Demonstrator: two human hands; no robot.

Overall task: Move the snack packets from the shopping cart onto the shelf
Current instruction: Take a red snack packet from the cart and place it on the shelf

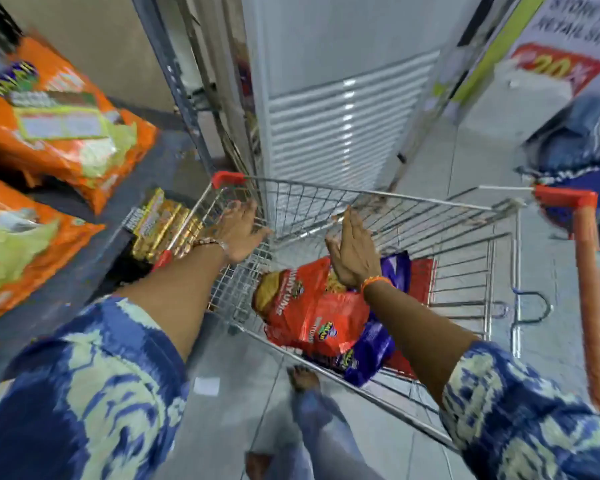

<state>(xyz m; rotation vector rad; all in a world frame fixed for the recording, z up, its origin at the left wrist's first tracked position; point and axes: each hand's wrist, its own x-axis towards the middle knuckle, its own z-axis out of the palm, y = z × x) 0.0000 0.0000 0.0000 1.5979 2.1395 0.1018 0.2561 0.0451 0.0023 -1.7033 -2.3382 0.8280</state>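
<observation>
A wire shopping cart point(413, 206) with red corners stands in front of me. In it lie a red snack packet point(312, 313) and a purple packet point(371, 355), partly under the red one. My left hand point(239, 233) hovers over the cart's left rim, fingers spread and holding nothing. My right hand point(354, 254) is flat and open above the red packet, not touching it. The dark shelf point(94, 271) on the left carries large orange snack packets point(66, 123) and, lower down, small gold packets point(163, 226).
A white louvred cabinet point(343, 109) stands just beyond the cart. The orange cart handle point(589, 289) runs down the right side. A poster and blue bags point(575, 140) sit at the upper right. My feet and the tiled floor point(229, 358) show below.
</observation>
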